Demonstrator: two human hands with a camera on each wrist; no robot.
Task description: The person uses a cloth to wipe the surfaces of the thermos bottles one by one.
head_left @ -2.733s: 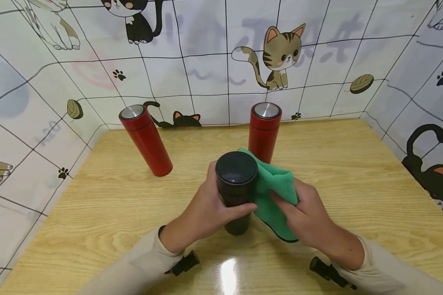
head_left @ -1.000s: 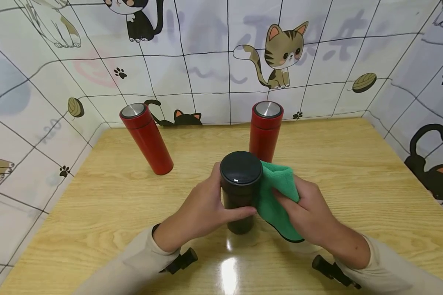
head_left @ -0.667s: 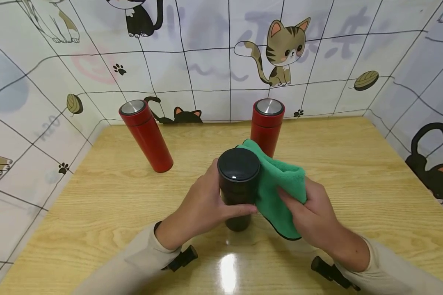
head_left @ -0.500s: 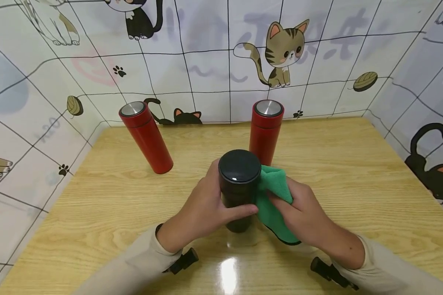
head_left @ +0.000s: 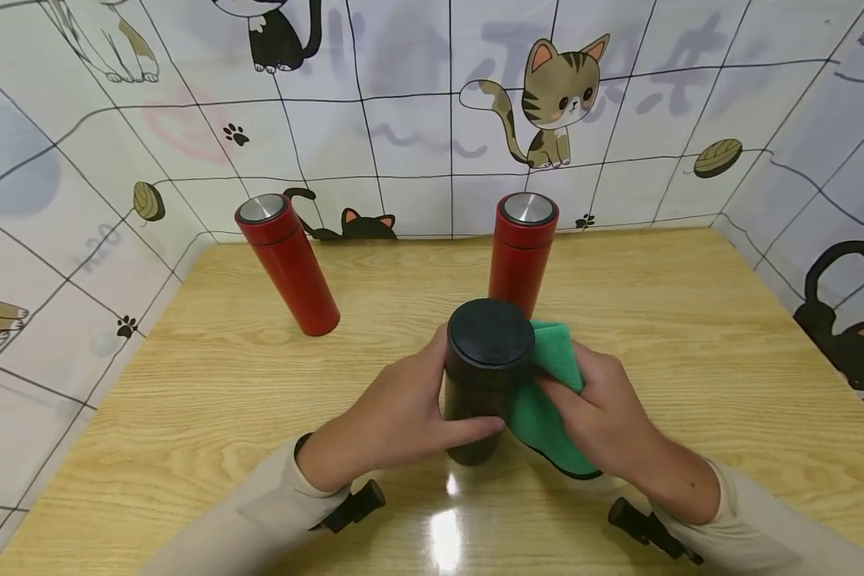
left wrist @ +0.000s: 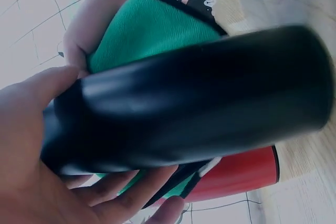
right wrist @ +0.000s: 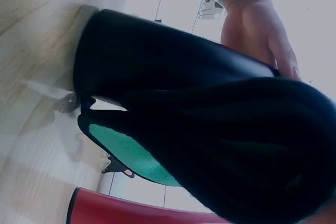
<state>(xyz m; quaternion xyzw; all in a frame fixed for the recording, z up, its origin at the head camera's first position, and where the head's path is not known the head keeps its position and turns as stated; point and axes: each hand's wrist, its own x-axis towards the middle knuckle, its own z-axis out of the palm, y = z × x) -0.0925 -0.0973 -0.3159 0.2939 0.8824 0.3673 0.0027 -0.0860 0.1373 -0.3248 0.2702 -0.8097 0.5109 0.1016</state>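
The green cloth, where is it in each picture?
Head: the green cloth is right of centre, between the black bottle and the right hand.
Left wrist: the green cloth is mostly above the bottle, in the upper middle, with bits below.
Right wrist: the green cloth shows green below the bottle, left of centre.
Shared landmark: the black bottle, in all three.

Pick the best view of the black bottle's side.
Left wrist: it shows the black bottle side-on, largely uncovered. Head shows its lid from above, the left hand covering part. Right wrist shows it partly behind the green cloth.
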